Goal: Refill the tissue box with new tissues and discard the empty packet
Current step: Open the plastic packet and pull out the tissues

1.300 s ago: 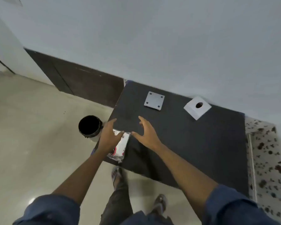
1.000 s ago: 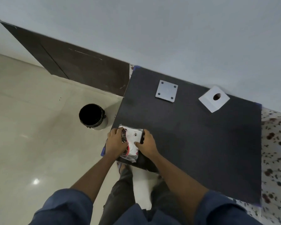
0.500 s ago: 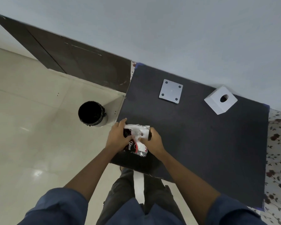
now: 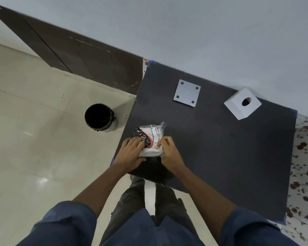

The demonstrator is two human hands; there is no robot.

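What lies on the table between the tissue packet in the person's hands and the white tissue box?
Nothing: in the head view, bare dark table separates the tissue packet from the tissue box.

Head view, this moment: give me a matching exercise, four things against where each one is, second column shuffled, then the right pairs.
Things:
1. tissue packet
2. tissue box
3. grey square plate
4. black bin

Places:
A. on the floor, left of the table
B. far right of the table, near the wall
C. held between both hands at the table's near left edge
D. flat on the table, left of the box

Pairs: 1-C, 2-B, 3-D, 4-A
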